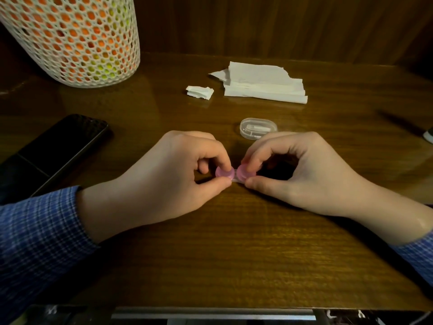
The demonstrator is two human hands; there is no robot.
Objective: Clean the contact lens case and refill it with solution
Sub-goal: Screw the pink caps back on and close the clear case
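near centre of the table [234, 254]: pink contact lens case [230, 175] pinched at both caps, left hand [164, 174] steadying one, right hand [297, 170] curled round the other, likely to twist. tissue [264, 85] waiting farther off.

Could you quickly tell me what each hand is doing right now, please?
Left hand: fingers pinch the left pink cap of the contact lens case.
Right hand: fingers pinch the right pink cap of it.
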